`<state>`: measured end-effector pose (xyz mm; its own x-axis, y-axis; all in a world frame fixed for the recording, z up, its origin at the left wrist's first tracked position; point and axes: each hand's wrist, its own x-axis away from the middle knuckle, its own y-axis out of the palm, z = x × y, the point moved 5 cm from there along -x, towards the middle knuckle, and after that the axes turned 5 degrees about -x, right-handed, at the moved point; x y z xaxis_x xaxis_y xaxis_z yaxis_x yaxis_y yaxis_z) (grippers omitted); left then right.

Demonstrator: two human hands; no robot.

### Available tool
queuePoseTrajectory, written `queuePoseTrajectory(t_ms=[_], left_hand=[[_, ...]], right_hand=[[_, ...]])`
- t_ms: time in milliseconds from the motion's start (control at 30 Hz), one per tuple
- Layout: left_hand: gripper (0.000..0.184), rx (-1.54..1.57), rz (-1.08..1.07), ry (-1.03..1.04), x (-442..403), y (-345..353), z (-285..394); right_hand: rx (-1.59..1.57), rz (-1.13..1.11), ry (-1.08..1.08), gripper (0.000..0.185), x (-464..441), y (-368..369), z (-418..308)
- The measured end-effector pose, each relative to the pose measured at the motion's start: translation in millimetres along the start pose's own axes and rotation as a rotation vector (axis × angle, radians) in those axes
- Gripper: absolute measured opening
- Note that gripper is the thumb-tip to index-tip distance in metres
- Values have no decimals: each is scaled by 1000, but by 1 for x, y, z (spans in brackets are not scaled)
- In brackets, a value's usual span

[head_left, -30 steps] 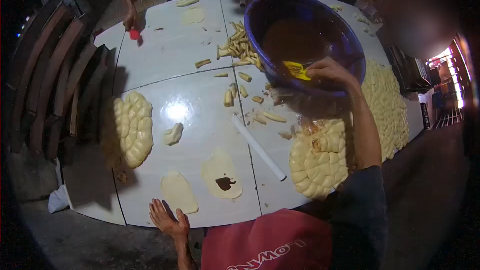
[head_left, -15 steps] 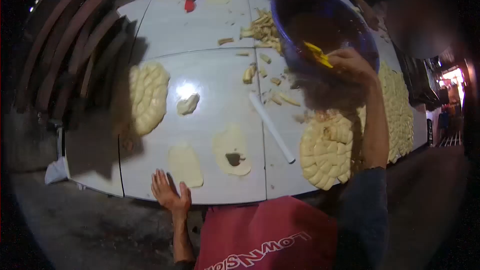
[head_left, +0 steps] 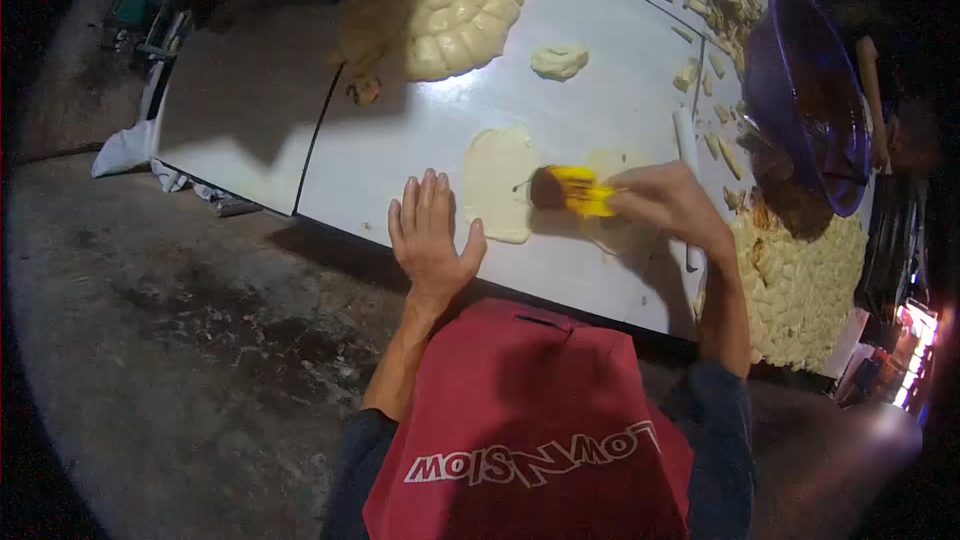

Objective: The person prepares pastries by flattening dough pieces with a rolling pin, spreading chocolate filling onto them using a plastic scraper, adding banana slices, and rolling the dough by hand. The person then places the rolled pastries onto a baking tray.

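My right hand (head_left: 675, 205) grips a yellow scraper (head_left: 592, 192) with a dark brown paste (head_left: 547, 190) on its far end. That end hangs over the right edge of a flattened sheet of pale dough (head_left: 497, 165); a thin dark streak shows beside it. Beneath the scraper and my right hand lies a second dough sheet (head_left: 605, 233), partly covered. Flat on the white table, my left hand (head_left: 430, 240) rests just left of the first sheet, fingers stretched and holding nothing.
A purple tub (head_left: 775, 70) with brown contents stands at the right. Near it lie dough strips (head_left: 730, 155) and a white rod (head_left: 685, 140). Dough pieces are massed at the back left (head_left: 465, 15) and right (head_left: 800, 290). A dough lump (head_left: 560, 62) sits mid-table.
My right hand has brought the scraper from the tub leftward to the dough sheets, now carrying brown paste. My left hand stays flat by the sheet. The camera view has turned left and down.
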<state>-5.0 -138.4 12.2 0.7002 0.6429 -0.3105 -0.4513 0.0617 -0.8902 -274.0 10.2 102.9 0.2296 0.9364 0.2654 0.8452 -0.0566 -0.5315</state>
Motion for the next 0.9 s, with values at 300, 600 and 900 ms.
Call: queuePoseTrajectory(t_ms=[300,600,900], left_hand=[[76,-7,-11,14,-1,-2,0],[73,16,0,36,-1,-1,0],[75,2,-19,44,-1,0,1]], right_hand=[[550,217,-18,18,-9,53,-56],[598,340,-95,22,26,74,-65],[493,451,-4,16,16,79,-49]])
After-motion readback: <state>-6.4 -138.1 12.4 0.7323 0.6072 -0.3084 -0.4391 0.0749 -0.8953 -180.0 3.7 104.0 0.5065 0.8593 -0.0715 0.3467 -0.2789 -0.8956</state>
